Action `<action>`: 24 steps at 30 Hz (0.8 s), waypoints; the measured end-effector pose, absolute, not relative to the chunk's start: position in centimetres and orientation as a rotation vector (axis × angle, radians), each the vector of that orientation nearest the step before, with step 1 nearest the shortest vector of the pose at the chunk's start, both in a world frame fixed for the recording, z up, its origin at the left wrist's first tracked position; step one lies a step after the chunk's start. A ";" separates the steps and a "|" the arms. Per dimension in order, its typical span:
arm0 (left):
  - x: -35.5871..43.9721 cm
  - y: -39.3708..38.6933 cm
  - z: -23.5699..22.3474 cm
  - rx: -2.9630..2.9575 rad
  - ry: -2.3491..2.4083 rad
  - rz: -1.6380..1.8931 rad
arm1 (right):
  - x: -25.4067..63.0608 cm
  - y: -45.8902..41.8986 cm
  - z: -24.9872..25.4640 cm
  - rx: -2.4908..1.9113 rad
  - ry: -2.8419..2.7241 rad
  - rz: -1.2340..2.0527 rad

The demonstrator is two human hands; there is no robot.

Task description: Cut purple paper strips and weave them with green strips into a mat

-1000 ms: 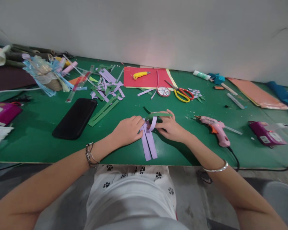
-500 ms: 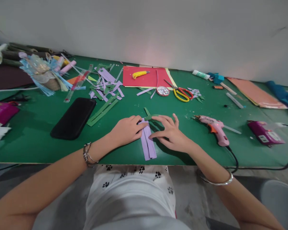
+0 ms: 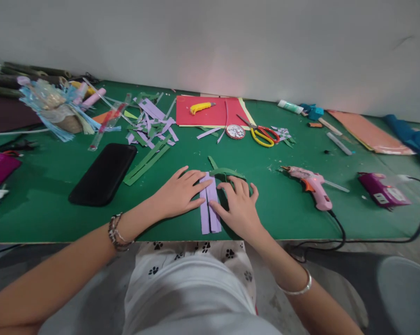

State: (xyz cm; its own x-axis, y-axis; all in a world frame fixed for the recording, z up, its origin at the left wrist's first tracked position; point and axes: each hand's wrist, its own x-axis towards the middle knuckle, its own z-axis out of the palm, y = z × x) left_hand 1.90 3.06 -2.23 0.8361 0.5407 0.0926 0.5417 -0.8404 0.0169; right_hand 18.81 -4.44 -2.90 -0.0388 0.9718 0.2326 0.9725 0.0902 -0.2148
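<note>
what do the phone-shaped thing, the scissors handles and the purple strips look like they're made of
Black slab: probably plastic or glass, smooth, with a soft dull sheen.
Scissors handles: likely plastic, in solid yellow and red; the blades look like metal, grey and slim.
Purple strips: seemingly paper or thin card, matte, flat and straight-edged.

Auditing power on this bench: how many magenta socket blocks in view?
2. Left block at the left edge, cut off by the frame, left of the black phone; right block to the right of the pink glue gun.

The raised purple strip (image 3: 213,190) now lies flat.
</note>
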 end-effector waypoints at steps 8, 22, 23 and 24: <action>1.9 3.2 -2.3 -3.070 -0.900 -0.136 | 19.0 -4.3 -2.8 -1.950 -2.053 0.038; 1.5 3.4 -2.2 -3.149 -0.888 -0.150 | 19.7 -4.5 -2.7 -1.883 -2.060 0.030; 1.5 3.4 -2.1 -3.152 -0.890 -0.147 | 19.7 -4.5 -2.8 -1.880 -2.065 0.024; 1.4 3.4 -2.1 -3.155 -0.892 -0.141 | 19.6 -4.6 -2.8 -1.880 -2.069 0.018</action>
State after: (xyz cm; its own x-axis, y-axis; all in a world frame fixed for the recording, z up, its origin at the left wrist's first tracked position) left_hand 1.44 3.40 -2.12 0.8492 0.5262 0.0441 0.5142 -0.8431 0.1572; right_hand 19.64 -4.57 -2.80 -0.0632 0.9682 0.2422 0.9637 0.1223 -0.2373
